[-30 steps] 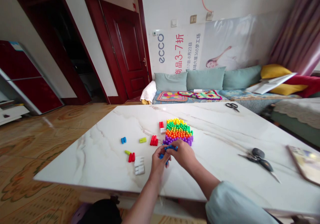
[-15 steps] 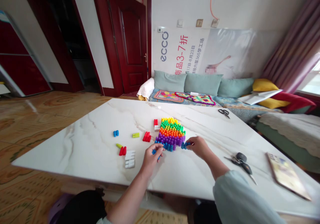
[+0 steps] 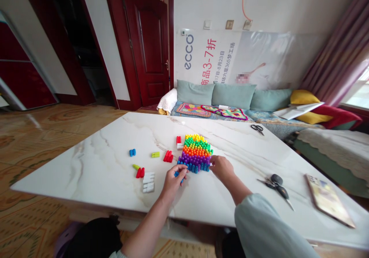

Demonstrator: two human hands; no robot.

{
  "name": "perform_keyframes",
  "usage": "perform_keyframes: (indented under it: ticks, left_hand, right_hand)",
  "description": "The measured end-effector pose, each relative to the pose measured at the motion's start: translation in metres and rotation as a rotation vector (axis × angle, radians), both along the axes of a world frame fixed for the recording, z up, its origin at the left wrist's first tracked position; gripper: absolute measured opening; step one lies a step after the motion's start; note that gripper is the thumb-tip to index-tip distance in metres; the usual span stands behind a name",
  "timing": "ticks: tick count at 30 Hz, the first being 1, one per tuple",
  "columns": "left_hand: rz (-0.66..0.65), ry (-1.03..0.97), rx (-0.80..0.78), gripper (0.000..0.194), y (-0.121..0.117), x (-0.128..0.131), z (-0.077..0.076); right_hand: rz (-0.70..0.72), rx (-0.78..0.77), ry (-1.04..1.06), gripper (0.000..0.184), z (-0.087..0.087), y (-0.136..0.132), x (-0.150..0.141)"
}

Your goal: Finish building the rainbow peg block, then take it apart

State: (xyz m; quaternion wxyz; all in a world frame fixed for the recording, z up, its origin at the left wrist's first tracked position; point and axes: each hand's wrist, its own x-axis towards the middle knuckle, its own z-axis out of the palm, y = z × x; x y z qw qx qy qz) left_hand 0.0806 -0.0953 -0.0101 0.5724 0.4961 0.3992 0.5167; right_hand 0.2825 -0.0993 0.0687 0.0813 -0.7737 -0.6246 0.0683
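A block of rounded pegs in yellow, green, orange, purple and blue rows [image 3: 196, 153] stands on the white marble table [image 3: 236, 196]. My left hand [image 3: 173, 177] is curled around a few blue pegs just left of the block's near edge. My right hand [image 3: 220, 167] presses its pinched fingers against the blue row at the block's near right corner. Whether those fingers still grip a peg is hidden.
Loose pegs lie left of the block: red ones [image 3: 168, 156], a yellow-green one [image 3: 155, 154], blue ones [image 3: 132, 152], white ones [image 3: 148, 182]. Black-handled scissors [image 3: 276, 185] and a booklet [image 3: 327, 199] lie to the right, smaller scissors [image 3: 256, 128] at the far edge. A sofa stands behind.
My right hand has carried blue pegs from the right up against the block's near corner. My left hand has stayed beside the block with its blue pegs.
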Motion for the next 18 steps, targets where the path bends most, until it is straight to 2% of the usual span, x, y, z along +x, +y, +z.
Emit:
perform_keyframes:
  ticks: [2,5,7,11,15,18]
  left_hand:
    - [0.0,0.006,-0.001,0.029,0.0,0.0,0.0]
    - [0.005,0.019,-0.009,0.028,-0.001,0.0,0.002]
    - [0.009,0.03,-0.016,0.028,-0.002,0.0,0.003]
    - [0.009,0.051,-0.013,0.027,-0.003,0.001,0.005]
    - [0.007,0.053,-0.011,0.027,-0.003,0.001,0.005]
    - [0.003,0.047,-0.014,0.028,-0.003,0.001,0.005]
  right_hand:
    - [-0.026,-0.021,-0.011,0.022,0.006,-0.003,-0.003]
    - [0.091,-0.087,0.044,0.018,0.008,-0.008,-0.01]
    - [0.149,-0.127,0.066,0.019,0.005,-0.01,-0.015]
    - [0.163,-0.123,0.038,0.033,-0.009,-0.008,-0.021]
    - [0.172,-0.121,0.038,0.034,-0.019,-0.005,-0.025]
    - [0.175,-0.124,0.038,0.035,-0.02,-0.005,-0.027]
